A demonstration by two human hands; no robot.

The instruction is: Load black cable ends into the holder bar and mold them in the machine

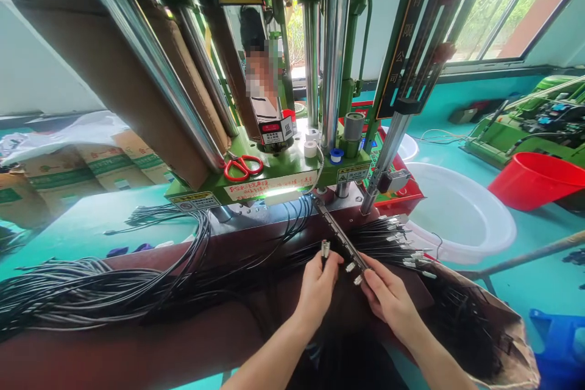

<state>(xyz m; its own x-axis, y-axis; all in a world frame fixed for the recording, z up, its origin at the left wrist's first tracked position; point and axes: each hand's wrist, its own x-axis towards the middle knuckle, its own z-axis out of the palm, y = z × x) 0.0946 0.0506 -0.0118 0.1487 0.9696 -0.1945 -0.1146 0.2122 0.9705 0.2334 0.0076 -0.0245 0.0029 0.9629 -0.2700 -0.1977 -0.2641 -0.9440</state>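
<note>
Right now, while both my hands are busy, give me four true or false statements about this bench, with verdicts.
1. The left hand holds a metal-ended connector. True.
2. The right hand grips the scissors. False: it holds the end of a long dark strip.
3. Scissors with red handles lie on the green machine. True.
4. The red bucket appears left of the large white tub. False: it appears right of it.
</note>
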